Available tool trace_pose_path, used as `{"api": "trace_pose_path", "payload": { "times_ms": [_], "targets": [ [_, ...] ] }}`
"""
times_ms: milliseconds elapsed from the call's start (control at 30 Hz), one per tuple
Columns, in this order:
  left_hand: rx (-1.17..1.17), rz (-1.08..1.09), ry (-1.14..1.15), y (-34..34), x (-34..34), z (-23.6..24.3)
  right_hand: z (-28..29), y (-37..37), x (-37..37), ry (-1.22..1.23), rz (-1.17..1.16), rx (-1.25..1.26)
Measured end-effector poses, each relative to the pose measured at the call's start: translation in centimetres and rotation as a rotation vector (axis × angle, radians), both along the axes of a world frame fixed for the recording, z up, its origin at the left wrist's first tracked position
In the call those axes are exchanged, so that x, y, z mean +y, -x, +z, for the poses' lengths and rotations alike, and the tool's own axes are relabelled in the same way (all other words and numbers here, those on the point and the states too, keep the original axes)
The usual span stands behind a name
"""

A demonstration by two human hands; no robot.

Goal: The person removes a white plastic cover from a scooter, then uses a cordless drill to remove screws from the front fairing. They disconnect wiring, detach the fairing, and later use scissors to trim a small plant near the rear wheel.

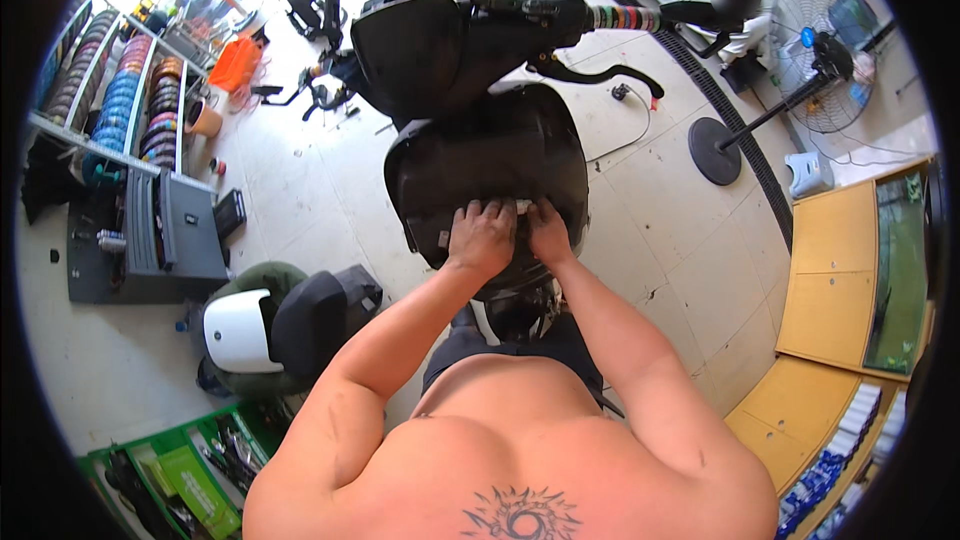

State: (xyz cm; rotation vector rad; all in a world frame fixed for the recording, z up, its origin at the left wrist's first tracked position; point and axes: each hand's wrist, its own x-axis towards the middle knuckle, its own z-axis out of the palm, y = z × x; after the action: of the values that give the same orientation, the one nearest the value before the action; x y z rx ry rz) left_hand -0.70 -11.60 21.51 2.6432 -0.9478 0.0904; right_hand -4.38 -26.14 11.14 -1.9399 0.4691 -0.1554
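Black panel (465,162) sitting at upper centre of frame, below handlebar (625,19). I'm seeing left hand (486,239) and right hand (549,233) resting close together on it, fingers bending, likely steadying it; whether they're grasping anything, I'm not managing to tell.

No words or numbers can be read. A small dark round emblem (218,336) marks the white curved plastic panel (247,312) at left. A round blue badge (808,37) sits on the black wire-cage standing fan (830,58) at right. Any print on the blue-and-white packages (826,470), lower right, is too small.
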Motion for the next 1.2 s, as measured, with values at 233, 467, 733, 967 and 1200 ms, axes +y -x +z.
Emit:
{"api": "trace_pose_path", "payload": {
  "times_ms": [233, 467, 733, 967, 1200],
  "targets": [
    [0.058, -0.210, 0.105, -8.6, -1.8, 7.4, -1.0, -0.4, 0.9, -0.040, -0.089, -0.052],
    [1.105, 0.206, -0.294, -14.5, -5.5, 9.4, 0.9, 0.2, 0.8, -0.104, 0.062, -0.010],
    [1.448, 0.196, -0.435, -16.5, -5.4, 5.9, 1.4, 2.3, -1.3, -0.129, 0.194, -0.150],
    [1.722, 0.168, -0.330, -16.4, -3.9, -0.7, 1.5, 1.7, 0.8, -0.043, 0.082, -0.195],
    [1.727, 0.265, -0.417, -14.9, -6.1, -0.4, 2.3, 1.8, 2.8, -0.052, -0.061, -0.013]
  ]
}}
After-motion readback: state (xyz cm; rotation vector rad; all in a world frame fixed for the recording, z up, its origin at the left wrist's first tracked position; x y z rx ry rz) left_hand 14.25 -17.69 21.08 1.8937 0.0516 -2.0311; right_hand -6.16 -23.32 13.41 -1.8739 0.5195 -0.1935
